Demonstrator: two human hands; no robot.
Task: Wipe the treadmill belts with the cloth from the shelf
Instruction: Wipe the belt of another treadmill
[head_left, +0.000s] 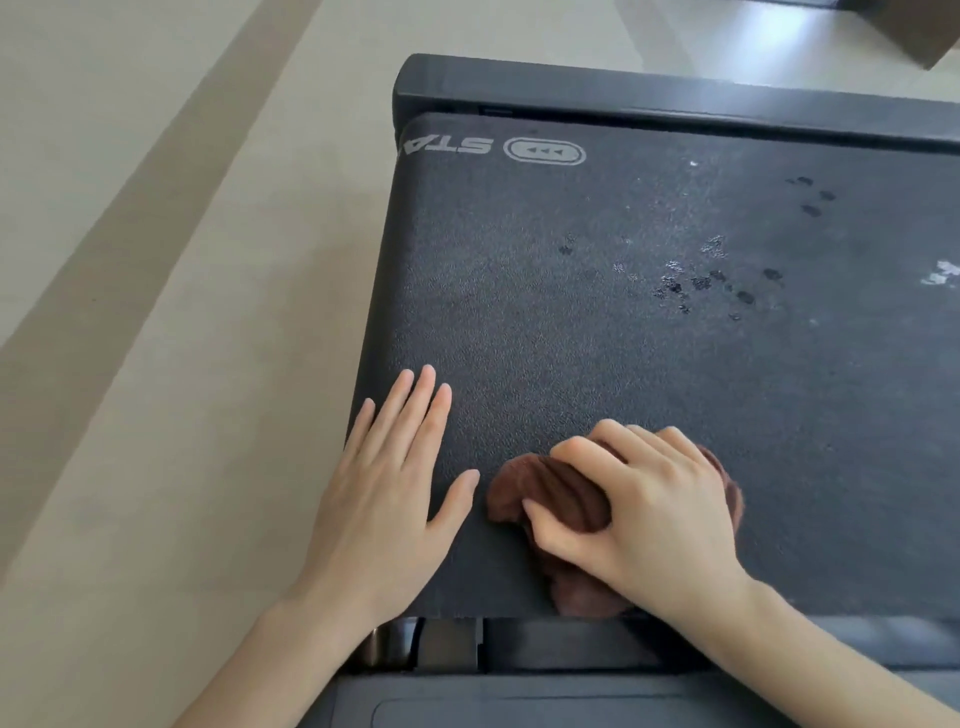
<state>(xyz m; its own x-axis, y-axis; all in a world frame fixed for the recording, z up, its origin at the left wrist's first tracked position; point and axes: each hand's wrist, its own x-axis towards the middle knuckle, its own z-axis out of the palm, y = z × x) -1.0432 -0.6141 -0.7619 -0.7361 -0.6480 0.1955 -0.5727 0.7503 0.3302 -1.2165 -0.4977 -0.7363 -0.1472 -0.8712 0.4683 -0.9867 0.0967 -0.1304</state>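
Head view: cloth under right hand at near edge of belt

Pale floor (156, 260) fills the left side. Black treadmill (623, 98) lies on it, its far end rail running across the top. Textured dark belt (571, 338) takes up most of the frame.

Left hand (384, 499): flat on the belt's left edge, fingers straight and slightly spread, holding nothing.

Right hand (649, 509): fingers and thumb curled round a bunched brown cloth (561, 493), pressing it onto the belt near the closest edge. The cloth shows past the thumb side and below the wrist. It lies just right of the left thumb, not touching it.

Printed mark (544, 152) near the far left corner, seen upside down. Small dark spots (696, 286) and pale flecks sit right of centre, well apart from the cloth.
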